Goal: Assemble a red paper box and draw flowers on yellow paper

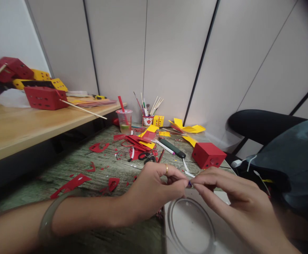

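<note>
My left hand point(161, 183) and my right hand point(225, 194) meet fingertip to fingertip over the front of the table. Between the pinched fingers is a tiny dark purple piece point(189, 183), too small to name; both hands appear to grip it. Beneath them lies a white board point(222, 236) with a clear round ring or lid point(191, 225) on it. Just beyond my fingers are white paper strips point(188, 169). A red paper box point(209, 155) with cut holes stands past my right hand. Black-handled scissors point(147, 157) lie beyond my left hand.
Red paper scraps point(71, 184) and yellow paper point(188, 127) litter the table. A green-handled cutter point(172, 147), a white marker point(164, 146), a drink cup point(124, 120) and a brush pot point(147, 120) stand or lie farther back. A wooden shelf point(85, 123) juts in at left; a black chair point(259, 123) is right.
</note>
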